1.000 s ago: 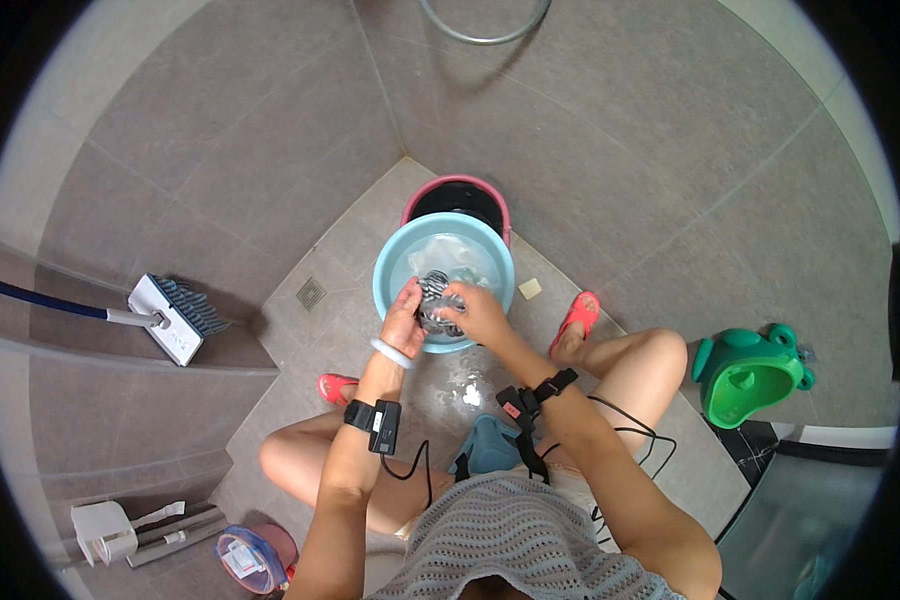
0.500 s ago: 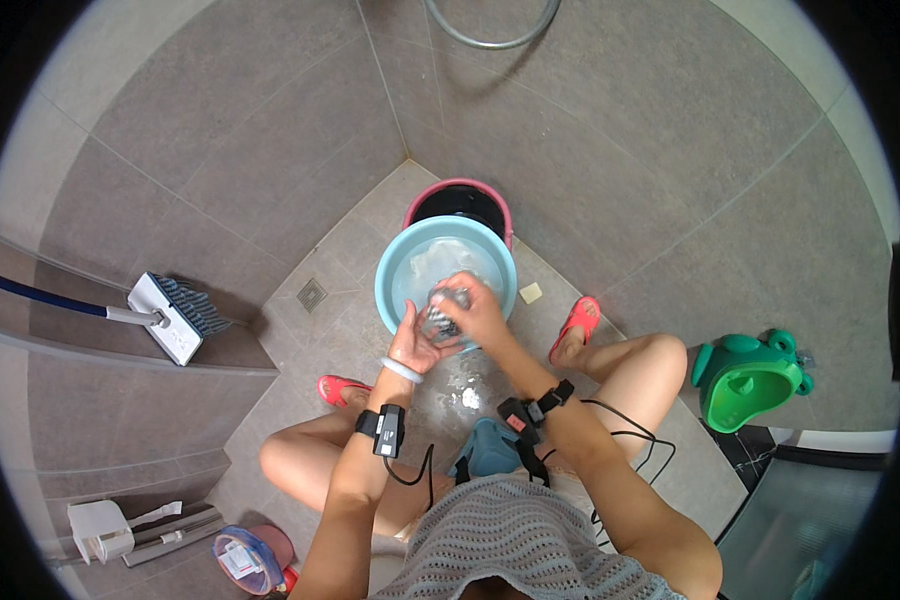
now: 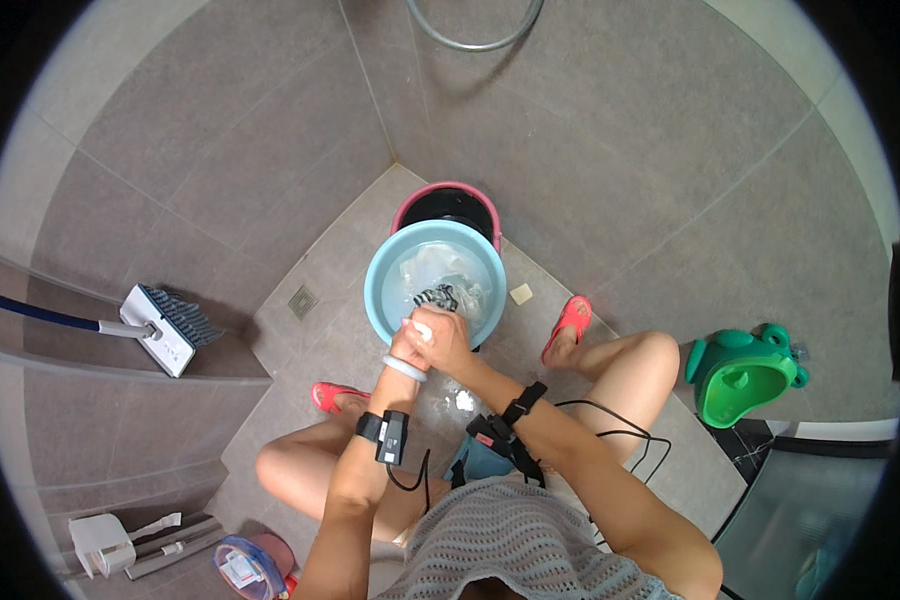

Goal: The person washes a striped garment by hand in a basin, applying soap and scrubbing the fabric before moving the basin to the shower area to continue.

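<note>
My left hand (image 3: 407, 347) and my right hand (image 3: 445, 341) are closed together above the near rim of a light blue basin (image 3: 374, 300). Between them is a bunched cloth with dark and white stripes (image 3: 436, 297); its far end sticks out over the water. A bit of white shows at the top of my fists, and my fingers hide the rest of the cloth. Pale, wet fabric (image 3: 425, 265) lies in the water of the basin.
Behind the basin stands a pink-rimmed dark tub (image 3: 450, 205). A pale yellow block (image 3: 521, 294) lies to its right. A floor drain (image 3: 303, 302) and a mop (image 3: 160, 330) are at left, a green potty (image 3: 745, 375) at right. Black cables (image 3: 610, 415) hang near my wrists.
My hands have come closer together and drawn back toward the near rim, both closing around the striped cloth. My left palm, open before, is now closed. The view has shifted slightly.
</note>
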Motion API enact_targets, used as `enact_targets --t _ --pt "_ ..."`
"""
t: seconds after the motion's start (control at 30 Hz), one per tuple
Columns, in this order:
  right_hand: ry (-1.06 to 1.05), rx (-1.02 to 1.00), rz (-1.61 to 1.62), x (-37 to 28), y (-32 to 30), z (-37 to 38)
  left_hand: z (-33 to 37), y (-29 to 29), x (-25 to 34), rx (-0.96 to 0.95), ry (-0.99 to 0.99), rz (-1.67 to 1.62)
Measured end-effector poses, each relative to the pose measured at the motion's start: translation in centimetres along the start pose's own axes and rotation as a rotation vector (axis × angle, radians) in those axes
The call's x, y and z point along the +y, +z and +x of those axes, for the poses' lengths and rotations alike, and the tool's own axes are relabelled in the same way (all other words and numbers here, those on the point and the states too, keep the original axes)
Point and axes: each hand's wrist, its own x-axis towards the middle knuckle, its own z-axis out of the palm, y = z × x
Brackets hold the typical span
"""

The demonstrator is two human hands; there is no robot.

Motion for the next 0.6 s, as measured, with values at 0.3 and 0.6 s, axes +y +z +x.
enact_targets --t 0.3,0.6 --pt "-0.046 0.04 -0.111 0.3 -0.1 0.3 0.6 2.0 0.6 0.423 0.016 0.11" --pt "0.041 0.142 -0.169 7.2 -2.4 -0.2 0.1 2.2 0.6 0.427 -0.03 0.171"
